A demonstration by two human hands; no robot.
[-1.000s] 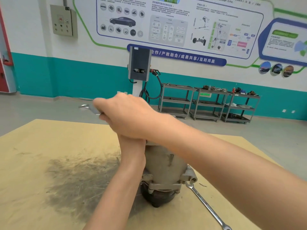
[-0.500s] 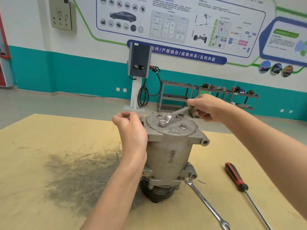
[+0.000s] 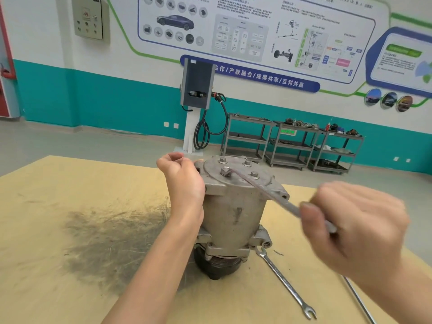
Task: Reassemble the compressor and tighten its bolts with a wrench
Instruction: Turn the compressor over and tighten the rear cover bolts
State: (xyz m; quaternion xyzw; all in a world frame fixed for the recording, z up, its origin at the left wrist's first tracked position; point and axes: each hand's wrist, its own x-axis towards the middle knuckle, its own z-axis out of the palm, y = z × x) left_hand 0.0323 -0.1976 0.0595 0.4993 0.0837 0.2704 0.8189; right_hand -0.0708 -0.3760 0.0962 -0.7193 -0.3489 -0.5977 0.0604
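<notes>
The grey metal compressor (image 3: 231, 213) stands upright on its black pulley end in the middle of the wooden table (image 3: 58, 230). Several bolts stick up from its top cover. A wrench (image 3: 264, 192) has its ring end on the front-left bolt (image 3: 225, 171), and its handle runs down to the right. My right hand (image 3: 350, 225) grips the far end of that handle; it is blurred. My left hand (image 3: 184, 183) holds the left edge of the top cover, fingers curled round the rim.
A second combination wrench (image 3: 286, 282) lies on the table right of the compressor's base. A thin metal shaft (image 3: 357, 300) shows below my right wrist. A dark scratched smear (image 3: 112, 235) marks the table on the left. Shelving carts (image 3: 289, 143) and a charging post (image 3: 197, 90) stand by the far wall.
My right hand has swung the wrench handle clockwise round the bolt, from the far side to the near right. The left hand stays on the cover's left edge.
</notes>
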